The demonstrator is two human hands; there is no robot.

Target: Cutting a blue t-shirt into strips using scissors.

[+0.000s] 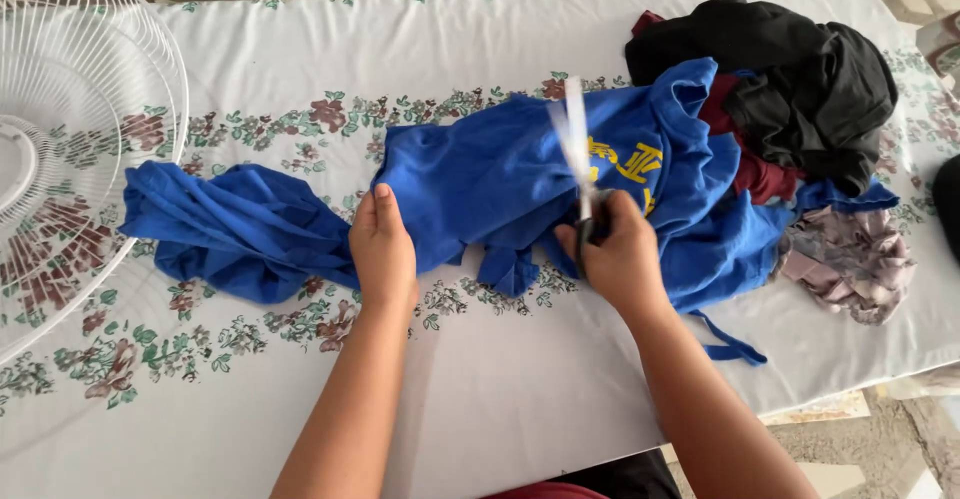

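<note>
A blue shirt (500, 184) with yellow print lies stretched across the table, one bunched end (230, 229) trailing to the left. My left hand (382, 249) rests flat on the cloth near its narrow middle, pressing it down. My right hand (620, 254) grips a pair of scissors (577, 149) by dark handles. The blades point away from me over the blue cloth and are blurred. A thin blue strip (735, 344) hangs off the shirt's near right edge.
A white floral tablecloth (480, 49) covers the table. A white fan grille (70, 139) lies at the left edge. At the right sits a pile of black (800, 69), dark red (760, 174) and pale patterned (850, 259) clothes. The table's near edge runs just before me.
</note>
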